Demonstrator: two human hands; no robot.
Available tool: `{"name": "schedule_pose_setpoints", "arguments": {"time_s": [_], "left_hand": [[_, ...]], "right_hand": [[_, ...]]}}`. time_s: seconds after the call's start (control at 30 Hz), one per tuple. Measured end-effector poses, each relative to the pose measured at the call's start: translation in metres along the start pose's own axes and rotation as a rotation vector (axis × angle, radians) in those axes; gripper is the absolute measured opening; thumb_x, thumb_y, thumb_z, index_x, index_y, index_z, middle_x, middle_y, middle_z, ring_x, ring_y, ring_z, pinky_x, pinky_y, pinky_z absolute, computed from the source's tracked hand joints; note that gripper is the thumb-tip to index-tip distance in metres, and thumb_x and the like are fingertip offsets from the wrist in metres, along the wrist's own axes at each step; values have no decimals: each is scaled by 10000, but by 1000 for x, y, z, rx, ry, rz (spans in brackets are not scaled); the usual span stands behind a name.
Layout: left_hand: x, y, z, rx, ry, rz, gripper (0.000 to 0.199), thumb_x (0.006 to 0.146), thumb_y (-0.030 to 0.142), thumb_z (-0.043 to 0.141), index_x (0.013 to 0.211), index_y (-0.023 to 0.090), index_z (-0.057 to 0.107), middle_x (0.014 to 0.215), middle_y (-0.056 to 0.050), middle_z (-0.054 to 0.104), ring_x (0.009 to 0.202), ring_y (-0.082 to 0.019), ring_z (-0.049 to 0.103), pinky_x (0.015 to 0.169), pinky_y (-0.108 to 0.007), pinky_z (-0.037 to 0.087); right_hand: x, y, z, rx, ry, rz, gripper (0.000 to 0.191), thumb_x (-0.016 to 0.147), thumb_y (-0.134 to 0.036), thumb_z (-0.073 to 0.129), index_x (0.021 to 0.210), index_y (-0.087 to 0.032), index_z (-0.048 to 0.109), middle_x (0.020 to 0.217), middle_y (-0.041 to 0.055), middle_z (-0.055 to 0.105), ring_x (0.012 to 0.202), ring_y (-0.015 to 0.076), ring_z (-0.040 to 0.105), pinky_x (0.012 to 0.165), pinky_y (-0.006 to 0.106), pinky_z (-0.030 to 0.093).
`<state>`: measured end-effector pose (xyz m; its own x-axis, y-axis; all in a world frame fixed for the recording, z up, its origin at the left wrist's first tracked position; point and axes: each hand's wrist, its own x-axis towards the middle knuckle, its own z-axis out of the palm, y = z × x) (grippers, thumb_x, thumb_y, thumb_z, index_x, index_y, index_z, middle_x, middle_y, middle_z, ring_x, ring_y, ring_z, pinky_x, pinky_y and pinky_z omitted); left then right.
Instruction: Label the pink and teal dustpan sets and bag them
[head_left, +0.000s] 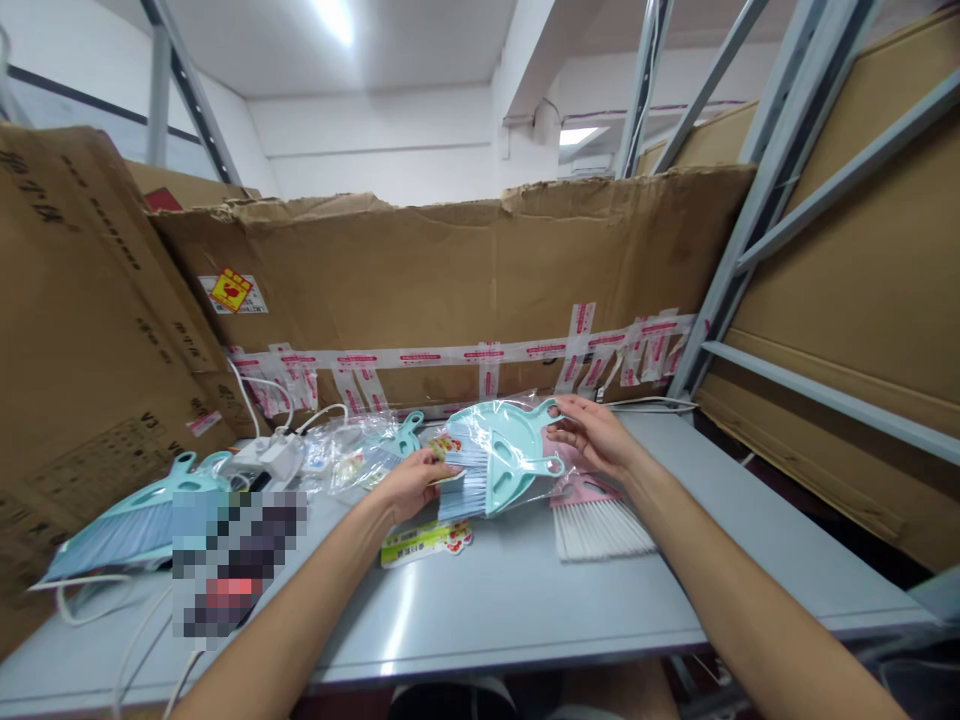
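A turquoise dustpan [517, 420] and a small turquoise hand brush [514, 475] with pale blue bristles lie together in a clear plastic bag, held just over the table. My left hand [411, 485] is closed on the bag's left end, beside the bristles and a colourful label. At the other end my right hand [596, 430] pinches the bag around the dustpan's handle. Below, a yellow-green printed card [424, 542] lies flat on the table. A pink brush [600, 520] with white bristles rests partly under my right forearm.
On the left sit another turquoise dustpan and brush [142, 515], white power plugs [266, 458] with cables, and a pixelated dark object [247, 565]. More bagged pieces [352, 450] lie behind my left hand. Cardboard [420, 270] walls the grey table [540, 610]; a metal frame [750, 230] stands right.
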<state>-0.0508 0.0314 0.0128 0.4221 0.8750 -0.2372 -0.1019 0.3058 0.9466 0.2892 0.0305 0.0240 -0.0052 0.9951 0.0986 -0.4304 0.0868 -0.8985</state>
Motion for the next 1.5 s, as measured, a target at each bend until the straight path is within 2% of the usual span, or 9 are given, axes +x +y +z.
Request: {"name": "schedule_pose_setpoints", "arguments": {"time_s": [0.17, 0.3, 0.43, 0.57, 0.73, 0.87, 0.97, 1.23, 1.5], "left_hand": [[3, -2, 2, -51, 38, 19, 331, 651, 145, 1033, 887, 130, 800, 903, -90, 827, 773, -178, 756, 733, -259, 625], [4, -3, 5, -75, 55, 49, 347, 667, 142, 1027, 948, 148, 822, 955, -87, 846, 844, -198, 783, 781, -267, 619], [6, -8, 1, -30, -34, 9, 335, 664, 164, 1035, 931, 130, 836, 932, -122, 848, 848, -224, 799, 805, -289, 620], [10, -13, -3, 3, -62, 20, 366, 652, 233, 1057, 931, 110, 855, 941, -137, 850, 842, -221, 798, 834, -296, 622], [14, -15, -3, 3, -8, 50, 414, 625, 265, 1080, 957, 130, 871, 1006, -126, 864, 906, -224, 796, 860, -294, 612], [14, -12, -4, -30, 24, 79, 435, 627, 237, 1080, 996, 130, 878, 1046, -122, 869, 965, -212, 797, 898, -258, 599], [13, -8, -6, -69, 27, 57, 409, 645, 201, 1070, 993, 118, 872, 1028, -125, 870, 913, -203, 803, 864, -252, 610], [13, -6, -7, -89, 12, 45, 301, 715, 154, 1024, 963, 120, 857, 1003, -135, 869, 859, -219, 820, 830, -283, 648], [12, -3, -11, -50, 49, 26, 247, 742, 145, 998, 943, 129, 856, 939, -119, 863, 812, -213, 810, 755, -272, 645]], "right_hand": [[-5, -3, 6, 7, -82, -17, 349, 802, -442, 1006, 1001, -219, 824, 1070, 47, 800, 892, 172, 780, 647, 196, 621], [-8, -1, 15, -41, -106, -46, 411, 780, -539, 1004, 909, -192, 825, 910, 41, 790, 792, 145, 694, 695, 223, 585], [-7, 5, 20, -104, -53, -73, 481, 743, -621, 998, 881, -198, 816, 865, 26, 783, 763, 147, 673, 710, 236, 578], [-10, 6, 20, -96, -85, 59, 480, 783, -653, 961, 933, -223, 810, 902, 57, 814, 829, 206, 747, 712, 281, 634], [-18, 3, 20, -102, -177, 208, 434, 850, -563, 946, 1055, -212, 795, 1038, 110, 854, 897, 246, 820, 764, 332, 685], [-18, -4, 13, -170, -250, 176, 446, 766, -350, 1032, 1114, -197, 800, 1161, 117, 859, 1001, 255, 837, 860, 350, 695], [-14, -9, 8, -200, -200, 144, 484, 684, -251, 1062, 1102, -188, 826, 1146, 129, 867, 971, 247, 842, 842, 328, 701], [-14, -2, 17, -276, -130, 70, 437, 755, -407, 1023, 1092, -196, 842, 1134, 121, 862, 858, 234, 834, 720, 319, 694], [-13, -3, 14, -374, -101, -18, 481, 669, -340, 1037, 1076, -180, 837, 967, 95, 876, 857, 226, 819, 800, 326, 666]]}}
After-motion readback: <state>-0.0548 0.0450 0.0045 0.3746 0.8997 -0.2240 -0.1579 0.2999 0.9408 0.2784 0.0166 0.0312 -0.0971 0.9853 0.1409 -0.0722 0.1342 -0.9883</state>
